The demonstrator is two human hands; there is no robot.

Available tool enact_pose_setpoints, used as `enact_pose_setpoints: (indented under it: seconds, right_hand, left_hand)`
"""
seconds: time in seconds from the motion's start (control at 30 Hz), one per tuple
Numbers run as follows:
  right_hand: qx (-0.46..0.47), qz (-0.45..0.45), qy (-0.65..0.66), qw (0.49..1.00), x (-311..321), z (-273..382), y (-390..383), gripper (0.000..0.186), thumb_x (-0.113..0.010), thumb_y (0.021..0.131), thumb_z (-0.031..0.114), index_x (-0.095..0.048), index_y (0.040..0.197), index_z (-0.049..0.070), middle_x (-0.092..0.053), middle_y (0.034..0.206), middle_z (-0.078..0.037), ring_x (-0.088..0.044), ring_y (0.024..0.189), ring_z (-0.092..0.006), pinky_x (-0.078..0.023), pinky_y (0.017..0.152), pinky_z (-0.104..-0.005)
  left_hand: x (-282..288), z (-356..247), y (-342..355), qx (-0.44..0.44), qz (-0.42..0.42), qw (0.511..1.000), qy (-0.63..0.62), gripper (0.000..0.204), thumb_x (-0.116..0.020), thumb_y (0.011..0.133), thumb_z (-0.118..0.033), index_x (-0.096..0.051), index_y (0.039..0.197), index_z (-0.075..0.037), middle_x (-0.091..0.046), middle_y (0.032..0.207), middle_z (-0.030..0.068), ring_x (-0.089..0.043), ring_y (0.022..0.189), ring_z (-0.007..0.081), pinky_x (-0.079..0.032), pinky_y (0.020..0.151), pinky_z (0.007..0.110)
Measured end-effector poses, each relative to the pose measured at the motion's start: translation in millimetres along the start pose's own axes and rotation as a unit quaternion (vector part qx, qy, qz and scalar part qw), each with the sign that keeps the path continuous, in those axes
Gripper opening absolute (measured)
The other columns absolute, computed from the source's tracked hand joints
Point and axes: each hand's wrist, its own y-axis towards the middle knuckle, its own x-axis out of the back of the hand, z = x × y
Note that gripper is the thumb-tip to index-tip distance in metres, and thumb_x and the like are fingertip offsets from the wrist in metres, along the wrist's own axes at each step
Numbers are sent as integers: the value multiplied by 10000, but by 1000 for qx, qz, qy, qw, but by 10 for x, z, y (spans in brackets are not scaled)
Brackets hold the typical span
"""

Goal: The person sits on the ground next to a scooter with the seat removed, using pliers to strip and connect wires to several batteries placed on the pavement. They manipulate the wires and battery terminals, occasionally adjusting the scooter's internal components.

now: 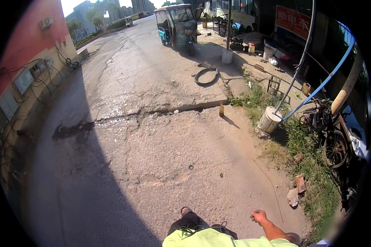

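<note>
Cracked concrete road (160, 144) with upright brown bottle (221, 110) and dark ring (199, 82).

With the person's front as twelve, I see their right hand (259, 216) at two o'clock, just off the torso. At twelve a bottle (221, 109) stands on the near side of a crack running across the pavement (160, 148); beyond the crack lies a loop (197, 78), and farther, slightly left of twelve, a three-wheeler (177, 31). At one o'clock a pail (269, 120) sits beside weeds (303, 144), a pole (295, 71) rising from it. At two, a brick (300, 184) lies by the weeds, a wheel (336, 149) behind them. A wall (37, 41) bears boxes (24, 80) at ten.
</note>
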Motion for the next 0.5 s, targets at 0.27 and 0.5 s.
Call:
enact_pose_setpoints:
  seconds: [0.27, 0.5]
  right_hand:
    - [-62, -5, -113, 992, -338, -580, 1020, 273, -625, 866, 249, -677, 766, 1, -663, 666, -97, -548, 436, -191, -447, 429, -377]
    - [-119, 28, -27, 992, -772, 2287, 2425, 191, -597, 857, 105, -699, 900, -50, -700, 746, -154, -681, 583, -227, -548, 506, -343]
  left_hand:
    - [1125, -5469, 207, -322, -114, 930, -137, 317, -681, 860, -200, -627, 1105, -6, -687, 893, 90, -677, 760, 201, -524, 630, 342]
    - [1009, -7307, 578, -317, -85, 933, -149, 341, -660, 886, -220, -601, 1147, -9, -690, 943, 125, -677, 775, 224, -531, 652, 353]
